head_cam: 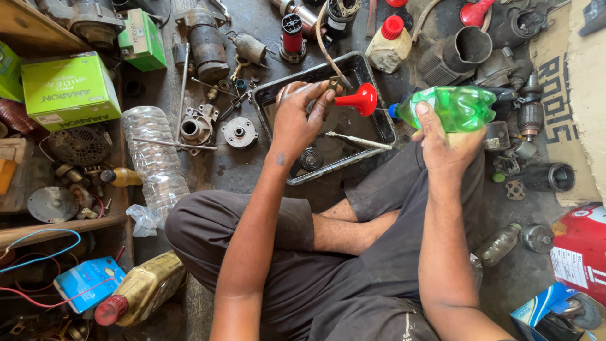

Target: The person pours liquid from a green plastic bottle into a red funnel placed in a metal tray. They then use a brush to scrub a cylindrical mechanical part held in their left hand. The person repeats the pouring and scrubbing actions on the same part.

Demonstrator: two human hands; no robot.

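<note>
My right hand (447,146) grips a green plastic bottle (456,107), tipped on its side with its blue neck pointing left. The neck nearly meets a red funnel (361,99) hanging over a black metal tray (382,112). My left hand (301,116) is over the tray, fingers pinched on a small metal part (335,83) right beside the funnel. Inside the tray lie a screwdriver-like tool (357,140) and a round ribbed part (310,158).
Motor parts and housings (208,44) litter the floor beyond the tray. A clear empty bottle (153,158) lies left of my knee, green boxes (71,90) sit on a wooden shelf, a yellow oil can (142,289) lies near left, and a white red-capped bottle (389,44) stands behind the tray.
</note>
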